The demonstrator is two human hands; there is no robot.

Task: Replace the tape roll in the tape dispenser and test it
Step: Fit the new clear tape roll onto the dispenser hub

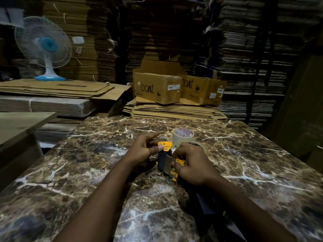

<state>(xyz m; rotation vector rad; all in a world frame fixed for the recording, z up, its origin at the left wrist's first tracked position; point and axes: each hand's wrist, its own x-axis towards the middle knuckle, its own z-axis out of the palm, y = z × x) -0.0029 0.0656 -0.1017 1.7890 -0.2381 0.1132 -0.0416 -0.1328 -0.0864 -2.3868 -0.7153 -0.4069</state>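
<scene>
The dispenser (167, 158) is gripped between both hands on the counter (244, 163). Its far end is pinched by the left hand (144, 151), its near end by the right hand (190, 165). A tape roll (183, 137) stands just beyond.

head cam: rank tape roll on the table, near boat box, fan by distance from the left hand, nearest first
1. Tape roll: on the marble table, just right of and beyond the left hand.
2. Near boat box: past the table's far edge, on flattened cardboard.
3. Fan: far left, on a cardboard stack, farthest back.
</scene>
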